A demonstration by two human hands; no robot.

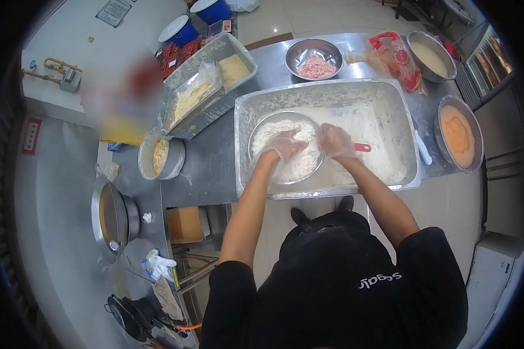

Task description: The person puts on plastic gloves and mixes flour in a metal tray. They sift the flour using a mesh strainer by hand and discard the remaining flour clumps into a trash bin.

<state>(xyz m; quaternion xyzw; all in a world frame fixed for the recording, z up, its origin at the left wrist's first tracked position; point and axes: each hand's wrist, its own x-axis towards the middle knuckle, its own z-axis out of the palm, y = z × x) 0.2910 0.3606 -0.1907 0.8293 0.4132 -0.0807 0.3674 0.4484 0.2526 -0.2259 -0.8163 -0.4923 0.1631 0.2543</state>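
A round metal bowl (254,152) full of white flour (290,165) sits in the left half of a big rectangular metal tub (327,192). My left hand (289,146), in a clear plastic glove, lies in the flour with its fingers stretched toward the right. My right hand (335,141), gloved the same way, is closed on the bowl's right rim. From beside it a red handle (362,148) sticks out; whether it joins the bowl is hidden by my hand. Loose flour (384,160) covers the tub's floor on the right.
Behind the tub stands a steel bowl (287,58) of pink meat strips. At the left are a grey bin (201,121) with yellowish crumbs and a pot (177,160). On the right are a white-handled tool (423,148), an orange-filled bowl (478,139) and a batter bowl (412,38).
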